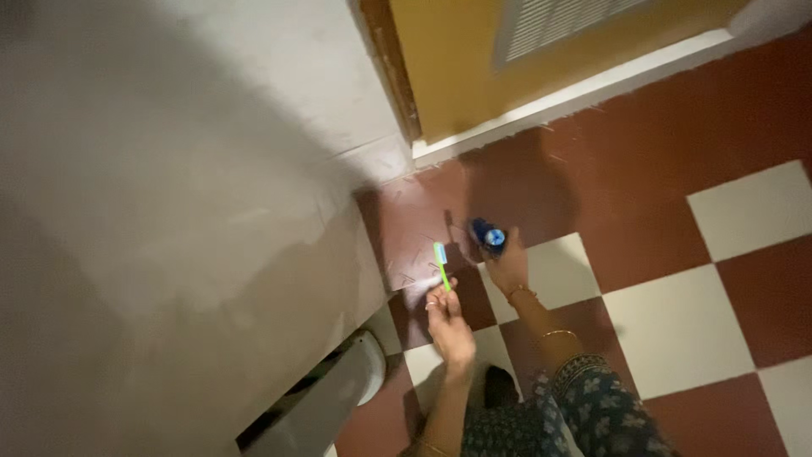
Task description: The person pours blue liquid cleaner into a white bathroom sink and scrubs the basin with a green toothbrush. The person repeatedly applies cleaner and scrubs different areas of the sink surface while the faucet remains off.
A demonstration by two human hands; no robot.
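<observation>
Patterned blue sleeve (605, 406) fills the bottom edge, closest to the lens, w/ two forearms reaching out over a red-and-white checkered floor (677, 322). Left hand (447, 320) is closed around a green toothbrush (441, 265), gripping the lower handle; brush points up and away, pale bristle head at the far end. Right hand (509, 264), bangles at the wrist, is wrapped around a small blue tube (488, 235), prob. toothpaste, its round end facing the camera; can't tell if a cap is on. Tube sits just right of the brush head, near but not touching. Big pale wall (169, 211) takes up the left half; a yellow door (457, 59) w/ a vent grille (584, 21) is top centre. White rounded fixture (359, 381) shows bottom left, partly hidden. Lighting is dim, details soft. Judging by the pose, loading the brush would go best w/ the left hand held steady, bristles turned up, and the tube's opening brought right over them before a light squeeze.
</observation>
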